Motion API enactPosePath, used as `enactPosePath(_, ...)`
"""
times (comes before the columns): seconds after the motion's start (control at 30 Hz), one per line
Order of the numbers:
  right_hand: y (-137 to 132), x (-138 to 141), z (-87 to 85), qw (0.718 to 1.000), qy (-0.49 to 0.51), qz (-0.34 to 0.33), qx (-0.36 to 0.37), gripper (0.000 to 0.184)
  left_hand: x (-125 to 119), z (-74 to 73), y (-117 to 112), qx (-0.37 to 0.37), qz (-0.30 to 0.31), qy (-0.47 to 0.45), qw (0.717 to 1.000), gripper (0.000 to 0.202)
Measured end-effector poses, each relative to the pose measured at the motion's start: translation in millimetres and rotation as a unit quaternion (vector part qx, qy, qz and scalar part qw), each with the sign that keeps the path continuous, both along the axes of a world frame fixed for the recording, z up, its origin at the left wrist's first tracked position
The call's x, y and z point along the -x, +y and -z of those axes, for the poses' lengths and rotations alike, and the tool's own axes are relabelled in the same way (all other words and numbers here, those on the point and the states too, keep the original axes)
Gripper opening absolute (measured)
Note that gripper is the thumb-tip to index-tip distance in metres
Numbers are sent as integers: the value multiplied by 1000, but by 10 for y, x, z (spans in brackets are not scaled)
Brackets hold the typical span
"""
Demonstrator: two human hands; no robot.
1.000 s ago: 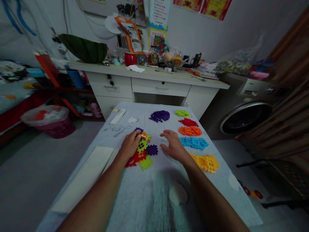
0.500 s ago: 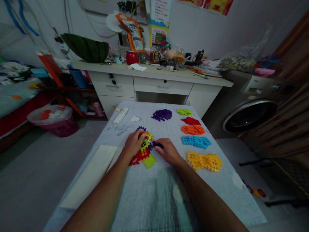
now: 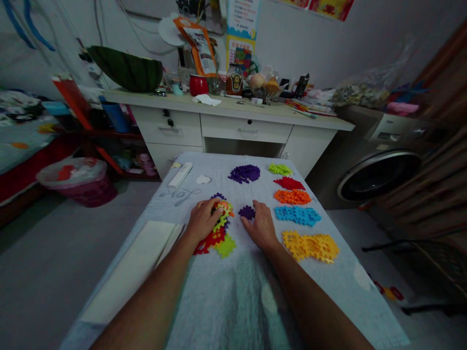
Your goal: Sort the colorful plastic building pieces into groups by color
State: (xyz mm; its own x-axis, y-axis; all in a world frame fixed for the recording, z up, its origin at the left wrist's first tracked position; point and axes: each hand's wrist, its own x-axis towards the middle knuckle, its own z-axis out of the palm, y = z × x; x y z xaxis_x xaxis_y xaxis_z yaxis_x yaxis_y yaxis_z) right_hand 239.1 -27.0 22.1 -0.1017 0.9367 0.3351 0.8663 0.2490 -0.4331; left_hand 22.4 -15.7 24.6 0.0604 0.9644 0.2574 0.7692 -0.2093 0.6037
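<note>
My left hand [image 3: 203, 221] curls its fingers and thumb around a small stack of yellow, orange and lime gear-edged plastic building pieces [image 3: 225, 209]. Under and beside it lie red pieces [image 3: 211, 239], a lime piece [image 3: 226, 246] and a purple piece [image 3: 219, 196]. To the right, my right hand [image 3: 261, 224] has its thumb and index finger at the edges of one dark purple toothed building piece [image 3: 246, 212], which faces up between them. Farther back sits a heap of purple pieces [image 3: 243, 173].
Sorted piles run down the table's right side: lime [image 3: 280, 169], red [image 3: 289, 183], orange [image 3: 292, 197], blue [image 3: 297, 215] and yellow [image 3: 310, 246]. White boxes [image 3: 180, 175] and a long pale board [image 3: 129, 272] lie left. A drawer desk [image 3: 237, 111] stands behind.
My right hand has moved slightly right, away from the left-hand stack, with the purple piece, which now shows its flat face. My left hand stays at the stack, its fingers shifted slightly.
</note>
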Motion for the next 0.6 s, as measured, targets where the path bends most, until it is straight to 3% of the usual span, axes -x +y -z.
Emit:
enactPosePath(0.13, -23, -2, 24, 999, -40, -5, 12, 59, -14, 7, -21, 10, 61, -91, 994, 42)
enactPosePath(0.27, 11, -24, -28, 1000, -22, 2, 13, 48, -3, 41, -7, -2, 19, -163, 986, 45)
enactPosePath(0.43, 221, -106, -265, 1000, -3, 8, -23, 45, 10, 52, 33, -17, -21, -143, 989, 41)
enactPosePath(0.6, 671, -133, -530, 999, 21, -30, -25, 40, 10, 47, 42, -23, -40, -140, 989, 38)
